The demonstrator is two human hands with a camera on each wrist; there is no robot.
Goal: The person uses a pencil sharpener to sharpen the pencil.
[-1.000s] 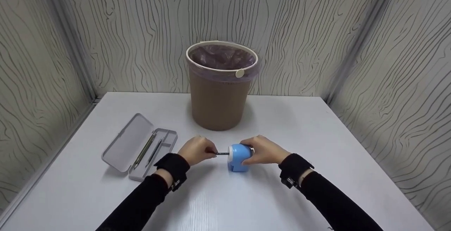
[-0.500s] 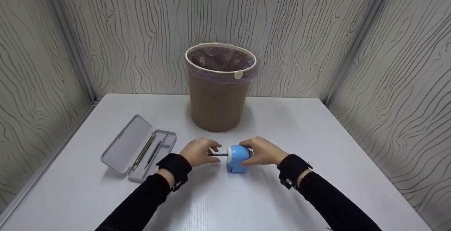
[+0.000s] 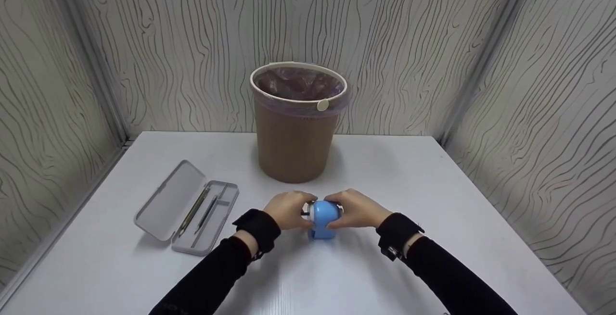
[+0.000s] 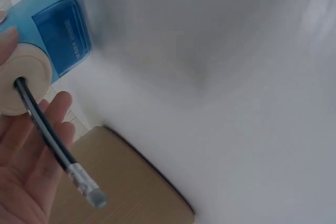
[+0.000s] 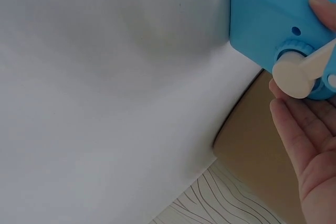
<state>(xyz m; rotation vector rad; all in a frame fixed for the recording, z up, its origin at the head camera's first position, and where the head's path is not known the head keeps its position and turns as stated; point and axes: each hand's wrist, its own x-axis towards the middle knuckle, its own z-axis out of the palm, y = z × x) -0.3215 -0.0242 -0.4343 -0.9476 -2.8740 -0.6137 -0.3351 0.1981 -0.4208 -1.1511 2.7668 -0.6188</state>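
A blue pencil sharpener (image 3: pixel 325 215) stands on the white table between the two hands. My left hand (image 3: pixel 287 210) holds its front end, thumb and index finger against the pale round face. A dark pencil (image 4: pixel 48 134) sticks out of the hole in that face, its silver ferrule and grey eraser outward; the other fingers are extended near it, apart from it. From the back, my right hand (image 3: pixel 360 209) grips the blue body between thumb and fingers. A cream crank handle (image 5: pixel 294 76) shows beside the right fingers. The pencil's tip is hidden inside the sharpener.
To the left lies an opened grey pencil case (image 3: pixel 168 204) with pencils (image 3: pixel 195 211) in its tray. A brown bin (image 3: pixel 296 146) lined with a purple bag stands behind the hands. Patterned panels (image 3: pixel 385 50) enclose the table (image 3: pixel 409 170).
My left hand let go of the pencil's outer end and moved right onto the sharpener's front. The pencil stays in the hole. My right hand keeps its grip on the sharpener.
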